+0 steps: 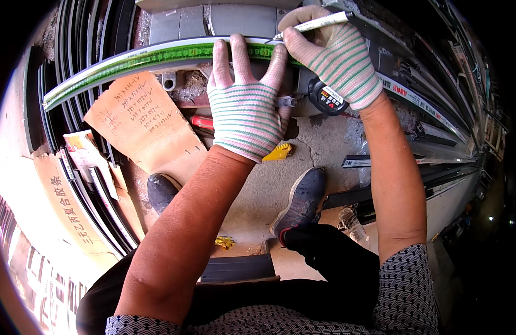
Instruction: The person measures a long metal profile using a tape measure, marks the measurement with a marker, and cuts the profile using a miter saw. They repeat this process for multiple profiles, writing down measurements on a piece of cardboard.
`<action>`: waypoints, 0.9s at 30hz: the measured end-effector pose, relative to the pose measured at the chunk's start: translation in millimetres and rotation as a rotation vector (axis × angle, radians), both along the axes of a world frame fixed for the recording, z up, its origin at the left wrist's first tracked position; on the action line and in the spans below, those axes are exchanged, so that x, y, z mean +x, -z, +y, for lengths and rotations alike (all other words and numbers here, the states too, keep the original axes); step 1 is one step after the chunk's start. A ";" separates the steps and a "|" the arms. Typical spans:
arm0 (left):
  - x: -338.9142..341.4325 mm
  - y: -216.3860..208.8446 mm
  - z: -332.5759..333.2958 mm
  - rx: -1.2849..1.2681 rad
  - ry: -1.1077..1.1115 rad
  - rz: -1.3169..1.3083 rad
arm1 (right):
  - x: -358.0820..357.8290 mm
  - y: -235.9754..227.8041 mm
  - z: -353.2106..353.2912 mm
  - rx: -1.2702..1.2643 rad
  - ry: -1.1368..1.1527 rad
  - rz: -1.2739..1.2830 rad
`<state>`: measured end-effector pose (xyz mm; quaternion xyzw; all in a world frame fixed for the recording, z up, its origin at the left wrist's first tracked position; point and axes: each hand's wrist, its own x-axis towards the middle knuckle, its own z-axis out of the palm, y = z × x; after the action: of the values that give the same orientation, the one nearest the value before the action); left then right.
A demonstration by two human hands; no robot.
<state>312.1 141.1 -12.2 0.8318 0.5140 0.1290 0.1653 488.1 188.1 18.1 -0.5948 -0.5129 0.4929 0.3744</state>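
A green tape measure blade lies along a long strip with a white edge, which crosses in front of me. My left hand, in a striped knit glove, rests on the blade with its fingers spread. In my gloved right hand is a slim white pen, gripped between thumb and fingers. Its dark tip points at the strip's edge, just right of my left fingers; whether it touches is too small to tell. Below my right hand sits the round black tape measure case.
Handwritten cardboard lies left of my left wrist, near a red-handled tool. Dark long profiles are stacked at the left, with more strips at the right. A grey metal machine bed stands behind the strip. A yellow piece lies near my shoe.
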 end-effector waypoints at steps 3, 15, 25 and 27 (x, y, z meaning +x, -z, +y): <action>0.5 0.8 -0.4 -0.004 -0.002 -0.002 | 0.7 0.6 -0.1 0.001 -0.009 -0.022; 0.1 1.7 0.2 0.012 0.000 0.001 | 0.1 -0.9 -1.3 0.023 -0.024 -0.058; 0.6 1.1 0.0 0.010 -0.005 -0.009 | 0.6 -0.3 -0.5 0.032 -0.023 -0.037; 0.5 0.6 0.3 0.005 -0.003 -0.011 | 0.6 0.3 -0.3 0.037 -0.024 -0.055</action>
<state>312.6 141.3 -12.9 0.8305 0.5142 0.1353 0.1658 488.7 187.9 17.8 -0.5950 -0.5392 0.4709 0.3652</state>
